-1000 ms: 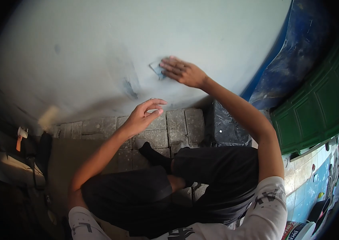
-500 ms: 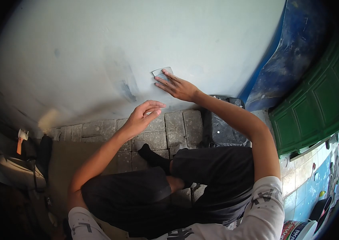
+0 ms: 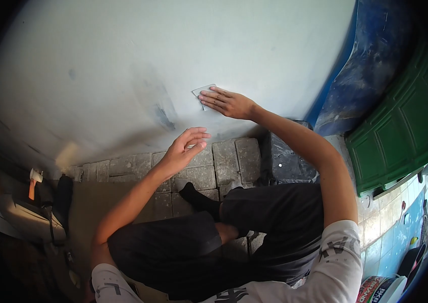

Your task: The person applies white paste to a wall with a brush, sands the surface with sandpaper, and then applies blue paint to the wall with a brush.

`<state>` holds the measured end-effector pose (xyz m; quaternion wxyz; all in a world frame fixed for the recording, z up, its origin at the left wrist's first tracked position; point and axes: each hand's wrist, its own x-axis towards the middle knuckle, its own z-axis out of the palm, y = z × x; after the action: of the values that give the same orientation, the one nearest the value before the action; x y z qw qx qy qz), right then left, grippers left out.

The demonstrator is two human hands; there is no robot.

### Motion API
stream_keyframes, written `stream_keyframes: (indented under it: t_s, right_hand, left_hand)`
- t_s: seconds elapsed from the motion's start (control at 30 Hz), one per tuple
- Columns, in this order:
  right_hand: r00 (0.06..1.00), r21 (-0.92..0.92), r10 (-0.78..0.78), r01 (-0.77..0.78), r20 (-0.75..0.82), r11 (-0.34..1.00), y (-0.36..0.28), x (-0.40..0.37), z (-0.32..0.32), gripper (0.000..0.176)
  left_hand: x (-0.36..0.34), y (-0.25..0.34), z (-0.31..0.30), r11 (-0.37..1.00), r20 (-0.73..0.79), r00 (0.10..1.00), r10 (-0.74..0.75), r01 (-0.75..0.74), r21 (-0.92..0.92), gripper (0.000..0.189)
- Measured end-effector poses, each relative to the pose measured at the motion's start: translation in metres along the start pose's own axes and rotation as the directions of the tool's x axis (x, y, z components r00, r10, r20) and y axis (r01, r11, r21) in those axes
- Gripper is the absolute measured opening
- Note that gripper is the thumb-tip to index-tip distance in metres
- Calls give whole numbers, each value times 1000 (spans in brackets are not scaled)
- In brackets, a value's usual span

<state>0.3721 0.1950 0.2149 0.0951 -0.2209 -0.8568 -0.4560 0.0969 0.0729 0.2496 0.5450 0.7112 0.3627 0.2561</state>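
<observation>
This looks like an open-air body-repair yard, not a fitted garage: a big curved panel [image 3: 173, 55], pale and dull with dark rubbed patches, fills the view, and a scuffed blue panel [image 3: 375, 65] sits just beside it. The ground is rough paving blocks [image 3: 224, 161], with worn tiles [image 3: 380, 222] on the right, near a green panelled door [image 3: 400, 131] and a labelled tin [image 3: 378, 290]. A right hand [image 3: 229, 103] lies flat on a small grey sheet [image 3: 201, 92] against the pale panel

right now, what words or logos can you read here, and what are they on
"L": on the left sleeve.
Right sleeve: black letters, folded, not readable.
Shirt front: black logo, cut off by the frame edge.
Tub: label print too blurred to read.
</observation>
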Motion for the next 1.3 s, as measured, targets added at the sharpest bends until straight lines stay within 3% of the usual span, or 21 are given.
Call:
stream_keyframes:
  t_s: [0.3,0.4,0.5,0.6,0.63,0.73,0.8,0.83,0.87,0.93,1.03,1.13,1.17,1.2,1.27,1.3]
  right_hand:
    - [1000,16,-6,6,-11,1000,-2,-2,0,61]
    - [999,21,-50,51,-10,999,-2,-8,4,59]
    - [983,102,-160,151,87,983,-21,-31,28,63]
    - [986,144,-152,140,73,980,8,-18,13,64]
    - [996,31,-79,78,47,996,21,-10,-3,64]
    - [998,151,49,-43,-34,988,27,-3,-21,65]
    - [1000,-1,-2,2,-31,1000,8,-9,-9,62]
    - [997,89,-67,64,38,994,-2,-14,4,64]
    - [998,162,-68,69,-13,984,-7,-18,10,60]
    - [994,115,-113,111,11,987,2,-19,15,61]
    - [999,170,44,-43,-6,985,12,-11,-6,62]
    - [999,38,-29,28,35,999,-8,-18,7,64]
    - [1000,187,-17,15,12,982,-11,-20,12,65]
    - [1000,185,-8,7,6,983,-7,-22,19,65]
    - [996,22,-61,60,70,998,5,-14,4,64]
    - [995,94,25,-34,97,995,9,-12,-5,64]
  left_hand:
    - [-1,5,0,1000,-1,1000,5,-5,6,45]
    - [0,5,0,1000,3,1000,20,-20,6,45]
    - [-2,9,1,999,-6,1000,30,-30,18,45]
    - [-3,8,-1,1000,-7,1000,16,-16,9,45]
    - [-2,7,-3,1000,-1,1000,8,-8,10,45]
    - [-1,0,-2,1000,-14,1000,-11,11,-3,45]
    - [1,3,-2,1000,-19,1000,4,-4,3,45]
    - [2,7,-2,1000,-22,1000,11,-11,6,45]
    - [1,10,-1,1000,-20,1000,6,-6,8,45]
    - [-1,9,-4,1000,-15,1000,-20,20,14,45]
    - [-1,-1,-2,1000,-17,1000,-22,22,-19,45]
    - [7,-1,-2,1000,-29,999,17,-17,-7,44]
    - [4,4,0,1000,-24,1000,-5,5,-7,43]
    - [1,5,0,999,-22,999,-38,38,-7,42]
    - [1,0,-4,999,-16,1000,-14,15,32,42]
    - [0,-4,-4,998,-7,1000,21,-21,61,41]
